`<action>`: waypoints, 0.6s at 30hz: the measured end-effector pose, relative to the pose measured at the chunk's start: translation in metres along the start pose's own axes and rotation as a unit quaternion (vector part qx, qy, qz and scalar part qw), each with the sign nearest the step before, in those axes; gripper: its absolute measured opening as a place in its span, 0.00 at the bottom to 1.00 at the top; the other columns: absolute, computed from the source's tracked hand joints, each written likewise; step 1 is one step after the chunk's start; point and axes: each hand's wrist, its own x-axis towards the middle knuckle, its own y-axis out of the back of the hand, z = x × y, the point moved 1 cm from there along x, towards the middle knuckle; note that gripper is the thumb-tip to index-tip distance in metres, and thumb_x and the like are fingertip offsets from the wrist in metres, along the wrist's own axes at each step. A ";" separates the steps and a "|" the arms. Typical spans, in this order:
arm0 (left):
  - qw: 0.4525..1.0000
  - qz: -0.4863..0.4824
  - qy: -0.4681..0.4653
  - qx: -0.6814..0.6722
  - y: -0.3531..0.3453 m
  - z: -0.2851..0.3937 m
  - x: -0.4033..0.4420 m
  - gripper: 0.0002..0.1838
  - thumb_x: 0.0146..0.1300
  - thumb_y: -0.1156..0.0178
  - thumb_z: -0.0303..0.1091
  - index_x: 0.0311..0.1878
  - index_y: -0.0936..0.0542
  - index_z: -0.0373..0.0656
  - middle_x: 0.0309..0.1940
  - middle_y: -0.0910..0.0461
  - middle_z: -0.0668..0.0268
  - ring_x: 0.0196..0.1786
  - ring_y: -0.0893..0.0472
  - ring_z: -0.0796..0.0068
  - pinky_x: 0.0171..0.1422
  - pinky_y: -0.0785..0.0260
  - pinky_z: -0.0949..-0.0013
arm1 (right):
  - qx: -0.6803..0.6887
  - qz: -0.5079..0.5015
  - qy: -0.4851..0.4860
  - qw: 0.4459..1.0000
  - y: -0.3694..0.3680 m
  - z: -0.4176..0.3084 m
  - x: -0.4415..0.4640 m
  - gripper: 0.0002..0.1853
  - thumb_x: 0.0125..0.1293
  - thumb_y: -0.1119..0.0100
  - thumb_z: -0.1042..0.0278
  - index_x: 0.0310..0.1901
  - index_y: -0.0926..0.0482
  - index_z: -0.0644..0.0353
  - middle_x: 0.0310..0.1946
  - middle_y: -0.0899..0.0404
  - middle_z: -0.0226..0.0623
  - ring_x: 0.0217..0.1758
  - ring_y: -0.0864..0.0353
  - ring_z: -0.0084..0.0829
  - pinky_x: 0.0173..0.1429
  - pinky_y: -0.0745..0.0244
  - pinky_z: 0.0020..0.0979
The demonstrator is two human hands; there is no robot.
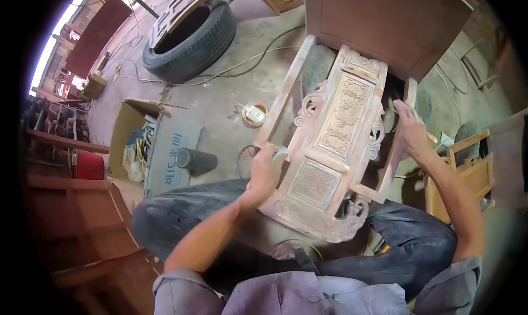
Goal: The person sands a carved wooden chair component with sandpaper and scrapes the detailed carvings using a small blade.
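A carved wooden chair frame [344, 117] lies tilted across my lap, with scrollwork along its sides and a broad wooden panel [379, 29] at its far end. My left hand [267, 169] is closed at the frame's left rail, round a small pale piece that I cannot make out. On the far right, my right hand [410, 128] rests against the right rail, its fingers stretched along the wood and nothing seen in it.
A tire [192, 45] lies on the floor at the upper left. Left of my knee are an open cardboard box [124, 133], a dark cylinder [197, 160] and a white power socket [254, 114]. Cables cross the floor. Another wooden frame [467, 177] stands at the right.
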 end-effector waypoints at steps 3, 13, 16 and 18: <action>0.998 -0.010 -0.008 0.054 -0.011 0.005 -0.009 0.09 0.69 0.34 0.33 0.48 0.14 0.41 0.45 0.14 0.51 0.49 0.15 0.45 0.54 0.24 0.49 | -0.005 0.002 -0.076 0.997 -0.056 0.021 0.002 0.39 0.60 0.50 0.87 0.76 0.33 0.54 0.78 0.32 0.49 0.76 0.29 0.57 0.66 0.21 0.55; 0.991 0.032 -0.020 0.129 -0.030 0.019 -0.010 0.10 0.72 0.38 0.38 0.48 0.13 0.45 0.47 0.13 0.58 0.53 0.16 0.48 0.58 0.26 0.51 | 0.063 -0.009 -0.186 0.981 -0.057 0.015 0.013 0.25 0.69 0.48 0.79 0.67 0.24 0.54 0.70 0.23 0.43 0.76 0.29 0.56 0.64 0.22 0.56; 0.998 0.033 -0.035 0.048 -0.042 0.010 0.011 0.09 0.71 0.37 0.36 0.47 0.13 0.42 0.45 0.14 0.55 0.51 0.17 0.46 0.56 0.26 0.51 | 0.075 -0.017 -0.198 0.977 -0.056 0.012 0.010 0.24 0.68 0.48 0.79 0.65 0.23 0.54 0.68 0.22 0.46 0.77 0.30 0.57 0.64 0.22 0.57; 0.996 0.024 -0.050 0.066 -0.035 0.008 0.000 0.09 0.71 0.37 0.34 0.45 0.14 0.40 0.43 0.15 0.53 0.50 0.17 0.45 0.55 0.26 0.51 | 0.074 0.005 -0.190 0.979 -0.061 0.015 0.010 0.23 0.68 0.47 0.79 0.64 0.22 0.54 0.67 0.22 0.47 0.76 0.30 0.57 0.64 0.23 0.57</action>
